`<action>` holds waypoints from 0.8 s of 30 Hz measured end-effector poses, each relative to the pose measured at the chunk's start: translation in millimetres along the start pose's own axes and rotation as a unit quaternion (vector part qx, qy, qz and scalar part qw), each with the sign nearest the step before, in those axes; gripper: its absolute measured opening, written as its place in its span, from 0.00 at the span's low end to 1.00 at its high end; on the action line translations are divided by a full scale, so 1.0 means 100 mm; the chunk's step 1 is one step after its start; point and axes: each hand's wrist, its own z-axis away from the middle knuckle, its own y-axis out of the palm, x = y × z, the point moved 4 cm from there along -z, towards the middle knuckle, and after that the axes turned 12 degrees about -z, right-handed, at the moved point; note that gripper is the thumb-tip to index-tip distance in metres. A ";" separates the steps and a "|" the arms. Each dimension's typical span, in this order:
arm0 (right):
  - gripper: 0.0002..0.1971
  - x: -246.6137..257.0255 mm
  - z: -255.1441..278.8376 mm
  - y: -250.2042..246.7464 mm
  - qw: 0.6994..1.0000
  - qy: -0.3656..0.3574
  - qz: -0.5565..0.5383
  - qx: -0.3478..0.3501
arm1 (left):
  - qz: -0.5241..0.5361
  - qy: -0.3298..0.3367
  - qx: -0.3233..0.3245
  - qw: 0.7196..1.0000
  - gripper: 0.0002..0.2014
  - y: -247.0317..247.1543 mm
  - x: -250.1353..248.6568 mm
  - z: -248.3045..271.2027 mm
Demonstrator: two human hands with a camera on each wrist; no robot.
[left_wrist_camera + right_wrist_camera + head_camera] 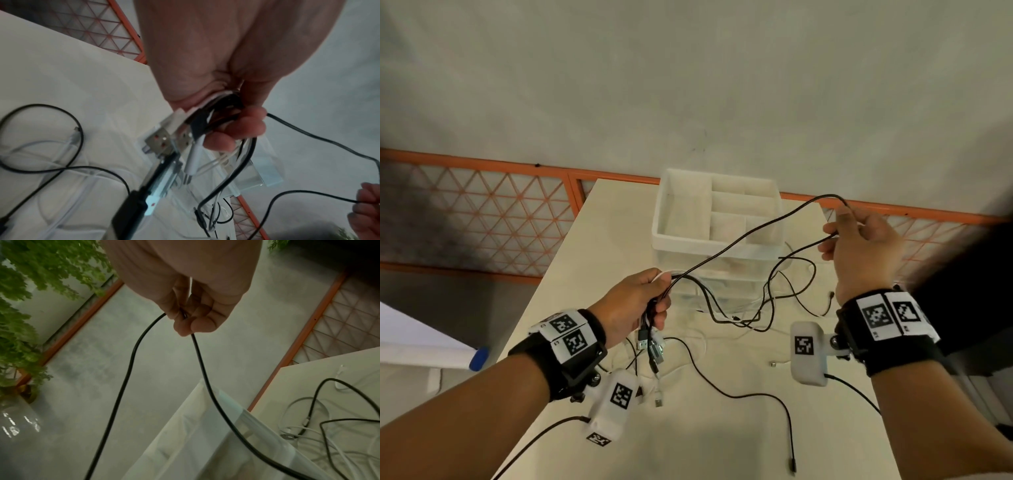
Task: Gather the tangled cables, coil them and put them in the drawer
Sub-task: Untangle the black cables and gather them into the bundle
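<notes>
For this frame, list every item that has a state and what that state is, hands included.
left hand: grips a bundle of cables, plugs hanging below.
right hand: pinches a loop of black cable, raised.
black cable: strung between both hands, uncoiled.
loose cables: tangled on the table, not yet gathered.
drawer unit: top tray open, no cables seen in it; drawers below too blurred to judge.

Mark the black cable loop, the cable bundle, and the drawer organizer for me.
black cable loop (131, 356), right wrist view, left strand below the fingers.
cable bundle (652, 310), head view, strands below the left fist.
drawer organizer (681, 238), head view, front rim.
</notes>
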 end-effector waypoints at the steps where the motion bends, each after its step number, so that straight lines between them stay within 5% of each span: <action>1: 0.06 -0.07 -0.01 -0.02 1.000 0.002 0.017 0.001 | 0.002 -0.001 -0.002 1.000 0.14 0.00 -0.02 0.01; 5: 0.08 -0.61 -0.03 -0.13 0.983 0.051 0.169 0.046 | 0.014 0.038 -0.028 0.999 0.12 -0.01 -0.24 0.03; 10: 0.13 -1.24 0.09 -0.38 0.875 0.193 0.421 0.144 | 0.041 0.089 -0.069 0.993 0.11 -0.09 -0.50 0.07; 12: 0.16 -1.21 0.08 -0.39 0.865 0.203 0.439 0.131 | 0.029 0.084 -0.084 0.992 0.11 -0.13 -0.50 0.07; 18: 0.17 -0.25 -0.25 0.04 0.964 0.014 0.242 0.113 | -0.084 -0.006 -0.158 0.984 0.09 -0.25 -0.25 0.02; 21: 0.11 0.14 -0.38 0.17 0.969 -0.099 0.207 0.092 | -0.086 -0.023 -0.180 0.980 0.10 -0.26 -0.19 0.01; 24: 0.07 0.08 -0.42 0.16 0.971 -0.108 0.191 0.091 | -0.072 -0.019 -0.188 0.979 0.11 -0.25 -0.20 0.02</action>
